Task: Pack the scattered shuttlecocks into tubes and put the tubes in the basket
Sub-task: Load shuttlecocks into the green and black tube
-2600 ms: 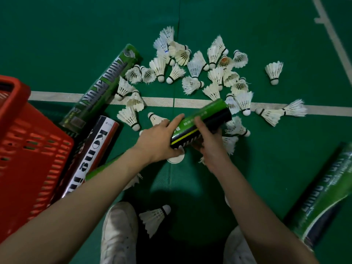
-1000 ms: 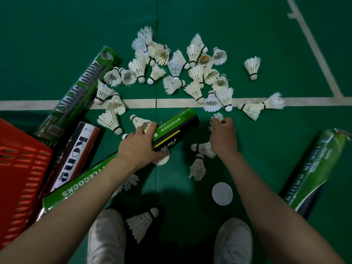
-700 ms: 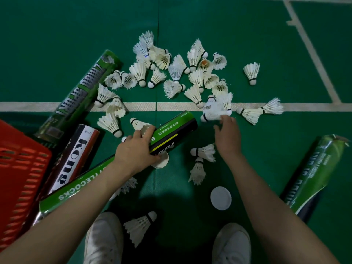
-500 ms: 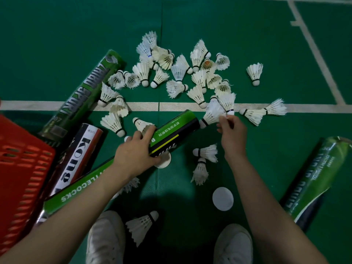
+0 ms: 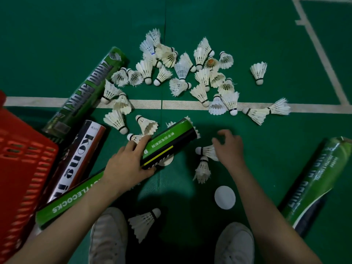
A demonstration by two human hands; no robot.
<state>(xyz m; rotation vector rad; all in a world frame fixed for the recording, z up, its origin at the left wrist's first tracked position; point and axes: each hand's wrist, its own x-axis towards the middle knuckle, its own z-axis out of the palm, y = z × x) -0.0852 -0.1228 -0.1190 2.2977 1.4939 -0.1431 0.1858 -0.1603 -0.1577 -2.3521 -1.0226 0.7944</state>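
Green-and-black tube (image 5: pixel 167 143), gripped low by the left hand's (image 5: pixel 127 164) curled fingers, points its mouth toward the right hand (image 5: pixel 228 147), loose-fingered and empty over a shuttlecock (image 5: pixel 206 151) lying near the tube; I'd pinch that one by its cork and feed it cork-first.

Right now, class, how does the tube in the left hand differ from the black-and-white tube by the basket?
The held tube is green and black; the Kong tube is black, white and red. The left hand grips the held tube; the Kong tube lies unheld on the floor. Both slant the same way.
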